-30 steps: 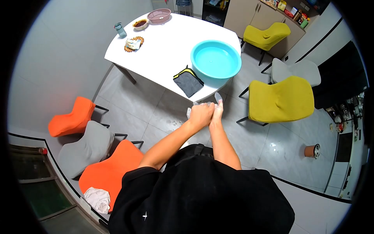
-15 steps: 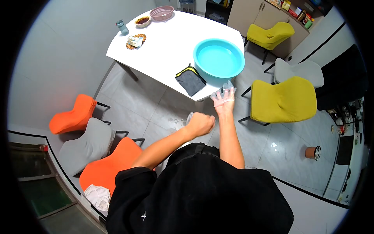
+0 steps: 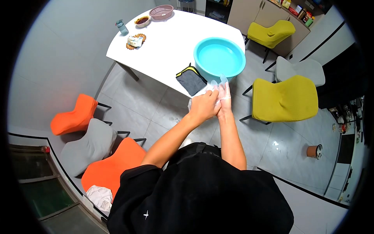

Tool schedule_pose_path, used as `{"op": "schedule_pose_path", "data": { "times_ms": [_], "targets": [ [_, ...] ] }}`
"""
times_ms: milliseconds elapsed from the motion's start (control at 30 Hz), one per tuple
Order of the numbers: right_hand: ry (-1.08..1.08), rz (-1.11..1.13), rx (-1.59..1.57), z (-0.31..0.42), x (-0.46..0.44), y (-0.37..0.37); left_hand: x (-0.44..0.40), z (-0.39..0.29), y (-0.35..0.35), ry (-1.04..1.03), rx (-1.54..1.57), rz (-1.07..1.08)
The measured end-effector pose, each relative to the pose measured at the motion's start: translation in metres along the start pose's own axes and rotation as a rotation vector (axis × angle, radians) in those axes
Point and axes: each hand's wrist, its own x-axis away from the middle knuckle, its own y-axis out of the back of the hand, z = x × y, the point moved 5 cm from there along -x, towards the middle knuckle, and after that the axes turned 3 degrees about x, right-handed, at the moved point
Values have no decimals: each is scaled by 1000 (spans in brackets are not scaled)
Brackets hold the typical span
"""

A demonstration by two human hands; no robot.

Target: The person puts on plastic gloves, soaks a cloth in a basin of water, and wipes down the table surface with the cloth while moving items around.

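Note:
A thin clear plastic glove (image 3: 223,86) covers my right hand (image 3: 224,100), whose fingers point forward and stretch out just below the blue basin (image 3: 219,58). My left hand (image 3: 204,106) is closed and touches the right one, its fingers gripping the glove near the palm. Some more clear plastic (image 3: 189,104) shows at the left hand's outer side. Left of the basin, on the white table (image 3: 167,50), lies a folded grey cloth (image 3: 191,82) with yellow and black edging, near the table's front edge.
On the table's far left are a pink basket (image 3: 161,13), a bowl of dark stuff (image 3: 142,22), a bottle (image 3: 122,27) and a packet (image 3: 134,41) on a beaded mat. Yellow chairs (image 3: 284,99) stand right, orange chairs (image 3: 107,167) left. A bin (image 3: 313,151) is on the floor.
Half a second ago my hands were apart, with the gloved right hand spread. Now my left hand has moved forward and right onto the glove, and the right hand has shifted slightly left.

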Motion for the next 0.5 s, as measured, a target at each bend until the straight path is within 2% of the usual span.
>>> {"op": "schedule_pose_path", "data": {
  "times_ms": [100,200,233,367,433,500],
  "targets": [
    [46,-39,-3,-2,2,1,-7,5,-11,-87,-120,81],
    [95,-147,-13,-13,-6,11,-12,29,-27,114,-244,184],
    [110,-194,-9,-16,-8,14,-9,38,-33,161,-239,153],
    [136,-300,58,-17,-3,5,10,52,-48,207,-180,240],
    [163,-281,133,-15,5,-2,21,55,-53,283,-138,257],
    [225,-232,209,-26,1,8,31,52,-52,267,-142,247]
  ]
}}
